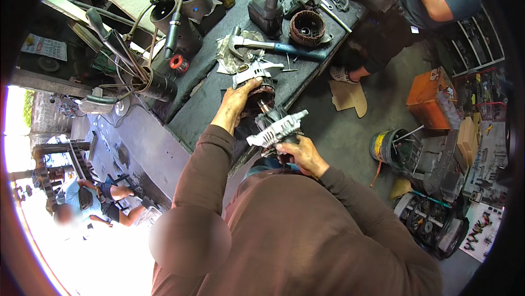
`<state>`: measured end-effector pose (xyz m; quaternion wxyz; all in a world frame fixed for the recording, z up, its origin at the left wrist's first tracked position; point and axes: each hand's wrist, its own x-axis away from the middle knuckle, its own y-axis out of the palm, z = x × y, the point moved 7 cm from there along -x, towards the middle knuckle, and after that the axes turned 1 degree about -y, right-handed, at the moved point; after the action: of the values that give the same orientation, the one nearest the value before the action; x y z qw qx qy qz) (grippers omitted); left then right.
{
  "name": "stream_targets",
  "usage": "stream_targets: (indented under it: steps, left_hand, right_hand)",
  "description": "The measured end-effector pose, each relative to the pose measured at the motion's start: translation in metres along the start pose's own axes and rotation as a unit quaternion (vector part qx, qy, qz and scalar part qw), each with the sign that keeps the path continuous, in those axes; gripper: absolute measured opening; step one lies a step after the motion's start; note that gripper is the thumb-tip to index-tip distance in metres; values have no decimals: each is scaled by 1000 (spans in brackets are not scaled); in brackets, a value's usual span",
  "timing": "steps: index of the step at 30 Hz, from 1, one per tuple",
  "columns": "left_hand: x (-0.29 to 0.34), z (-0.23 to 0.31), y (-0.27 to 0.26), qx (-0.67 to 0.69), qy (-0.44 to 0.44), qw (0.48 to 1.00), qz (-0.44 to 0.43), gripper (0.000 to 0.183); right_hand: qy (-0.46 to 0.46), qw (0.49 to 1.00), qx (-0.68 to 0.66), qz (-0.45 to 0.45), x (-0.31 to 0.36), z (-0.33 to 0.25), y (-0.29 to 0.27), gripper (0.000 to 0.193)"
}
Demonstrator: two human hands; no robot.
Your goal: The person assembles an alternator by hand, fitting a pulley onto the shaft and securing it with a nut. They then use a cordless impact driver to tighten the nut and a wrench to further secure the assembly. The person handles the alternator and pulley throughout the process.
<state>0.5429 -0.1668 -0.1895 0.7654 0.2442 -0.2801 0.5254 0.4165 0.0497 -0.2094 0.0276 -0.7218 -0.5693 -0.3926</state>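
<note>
While the left hand holds a silver housing and the right hand grips a slotted housing near the worktop, the step seems joining or separating them, which next calls for straight alignment.

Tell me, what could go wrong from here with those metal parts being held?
The right hand holds a silver metal housing that appears to be past the edge of the workbench; if the grip slipped, it might fall. The left hand holds another silver part close to the hammer, so a bump might shift that tool. The slim metal pieces lying loose near the hammer could also be brushed aside and lost.
</note>
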Motion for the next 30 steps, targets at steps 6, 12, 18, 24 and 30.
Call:
stream_targets:
  steps: [6,12,18,24,30]
  left_hand:
    - [-1,2,-1,-9,-35,999,0,70]
    - [0,-1,7,62,-58,996,27,69]
    - [14,-23,29,232,-51,966,100,62]
    - [15,-52,58,507,67,812,280,62]
    - [30,-46,63,541,-26,816,200,93]
  right_hand:
    - [19,996,83,26,52,-42,-25,49]
    - [-75,997,-30,-9,45,-68,-69,43]
    - [-77,996,-36,10,37,-110,-121,44]
    - [-54,998,-27,5,22,-131,-174,42]
    - [-54,997,-54,31,18,-147,-207,44]
